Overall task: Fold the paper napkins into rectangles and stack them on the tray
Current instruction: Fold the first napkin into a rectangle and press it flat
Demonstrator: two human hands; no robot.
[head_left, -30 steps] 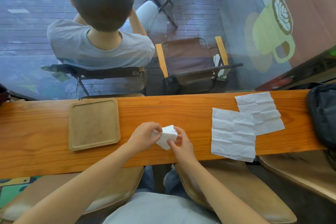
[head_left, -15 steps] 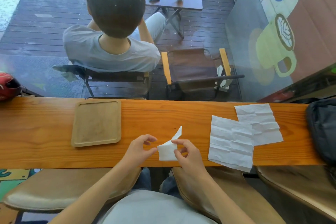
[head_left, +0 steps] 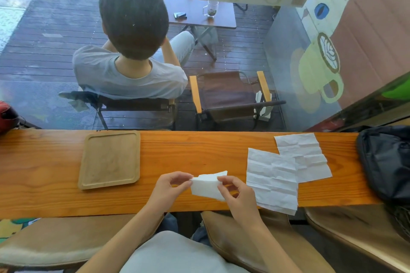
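A small folded white napkin (head_left: 207, 186) is held just above the wooden counter (head_left: 193, 153), near its front edge. My left hand (head_left: 169, 188) pinches its left edge and my right hand (head_left: 236, 191) pinches its right side. The napkin's upper flap stands slightly raised. A square wooden tray (head_left: 111, 159) lies bare to the left of my hands. Two unfolded, creased white napkins lie flat to the right: a near one (head_left: 271, 180) overlapping a far one (head_left: 306, 153).
A dark bag (head_left: 386, 162) sits at the counter's right end and a red object (head_left: 5, 115) at its far left. Beyond a glass pane, a person sits with their back to me next to a vacant folding chair (head_left: 230, 97). Cushioned stools stand below the counter.
The napkin was a compact square, then one flap stood up, and now it is spread wider between both hands. My view has tilted upward.
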